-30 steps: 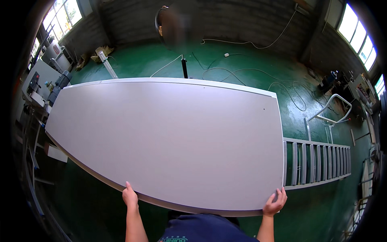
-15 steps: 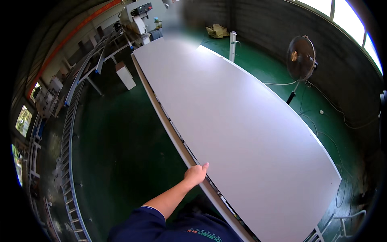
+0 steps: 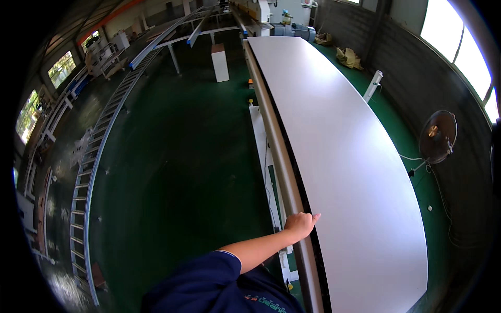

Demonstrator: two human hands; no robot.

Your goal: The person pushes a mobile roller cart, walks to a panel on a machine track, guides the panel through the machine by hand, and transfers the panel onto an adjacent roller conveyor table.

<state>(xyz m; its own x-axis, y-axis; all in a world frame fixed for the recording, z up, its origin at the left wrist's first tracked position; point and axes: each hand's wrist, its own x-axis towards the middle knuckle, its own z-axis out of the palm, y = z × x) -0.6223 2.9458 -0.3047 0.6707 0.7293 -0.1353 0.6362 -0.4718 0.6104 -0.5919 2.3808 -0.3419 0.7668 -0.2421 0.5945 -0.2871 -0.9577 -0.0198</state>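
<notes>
A long white panel (image 3: 355,156) lies flat on a long table and stretches away from me to the machine at the far end. My left hand (image 3: 301,226) is closed at the panel's near left edge, thumb on top of the white face and fingers curled down at the side. Those fingertips are hidden below the edge. A rounded metallic rail (image 3: 282,167) runs along the table's left side, with a dark gap between it and the panel. My right hand is out of view.
At the far end stand a blue-grey motor (image 3: 296,31) and machine. A white block with a brown top (image 3: 220,63) stands on the green floor. Left is a curved roller conveyor (image 3: 90,161). A fan (image 3: 437,136), a white post (image 3: 373,86) and cables are on the right.
My view has turned left, so the panel now sits further right and its far end shows. My left hand stays closed at the panel's edge.
</notes>
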